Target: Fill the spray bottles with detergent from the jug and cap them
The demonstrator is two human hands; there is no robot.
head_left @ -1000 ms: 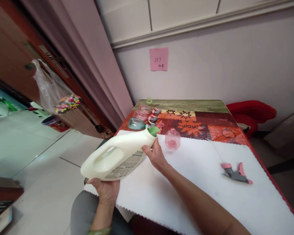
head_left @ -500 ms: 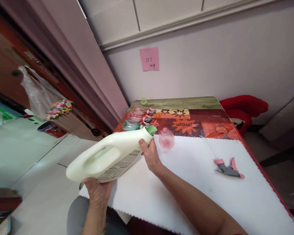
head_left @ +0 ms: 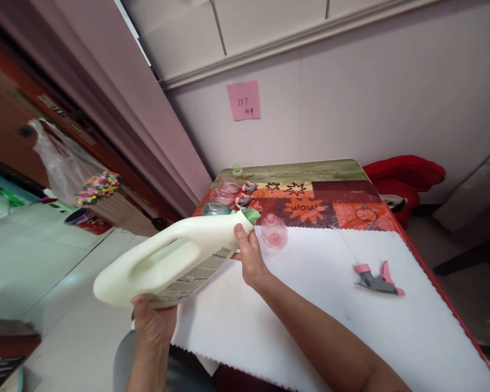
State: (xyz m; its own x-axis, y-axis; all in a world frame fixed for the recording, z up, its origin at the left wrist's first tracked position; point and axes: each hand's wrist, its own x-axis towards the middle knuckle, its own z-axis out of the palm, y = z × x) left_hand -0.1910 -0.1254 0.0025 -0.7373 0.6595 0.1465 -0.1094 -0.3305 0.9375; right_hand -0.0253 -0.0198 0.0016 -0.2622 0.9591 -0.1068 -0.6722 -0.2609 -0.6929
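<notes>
A large cream detergent jug (head_left: 163, 256) with a green pouring spout (head_left: 252, 215) is held tilted in the air, its mouth toward the right. My left hand (head_left: 153, 321) grips it under the base, thumb on the side. Round the neck, just below the spout, my right hand (head_left: 249, 253) is closed. A clear pink spray bottle body (head_left: 275, 231) stands open-topped on the table, just right of the spout and apart from it. Its grey and pink spray head (head_left: 379, 279) lies on the white mat (head_left: 318, 310) at the right.
Several spray bottles (head_left: 224, 195) with heads lie at the table's far left, beside a green cap (head_left: 237, 171). A pink note (head_left: 244, 100) is stuck on the wall. A plastic bag (head_left: 61, 163) hangs at the left. A red plush thing (head_left: 408, 174) is beyond the table.
The jug's base has swung left and slightly down with my left hand. The spout stays at nearly the same place, my right hand still round the neck. The view has shifted slightly.
</notes>
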